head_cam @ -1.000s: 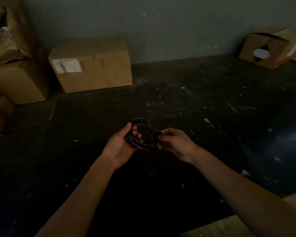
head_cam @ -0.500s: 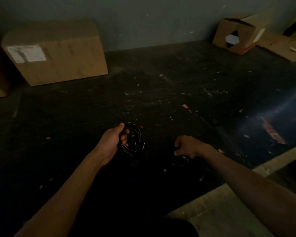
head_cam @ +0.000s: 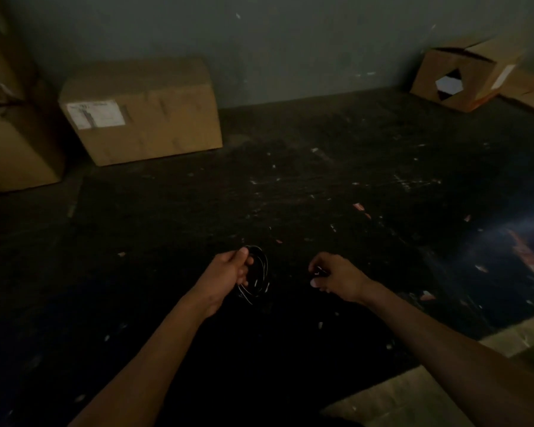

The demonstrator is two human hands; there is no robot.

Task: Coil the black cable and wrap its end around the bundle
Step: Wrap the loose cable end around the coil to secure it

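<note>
A dark, scuffed floor (head_cam: 321, 186) speckled with pale flecks fills most of the view. At about 10 o'clock, a closed cardboard box (head_cam: 142, 112) with a white label (head_cam: 96, 114) on its front stands against the grey-green wall (head_cam: 259, 41). More boxes (head_cam: 16, 143) are stacked at 9 o'clock. At 2 o'clock, a tilted box (head_cam: 463, 75) shows a cut-out opening. A pale strip (head_cam: 413, 396) lies at 5 o'clock.

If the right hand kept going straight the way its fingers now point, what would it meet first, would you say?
Probably the coiled black cable held in the left hand: the right hand points leftward at it across a bare gap, though depth is hard to judge.
</note>
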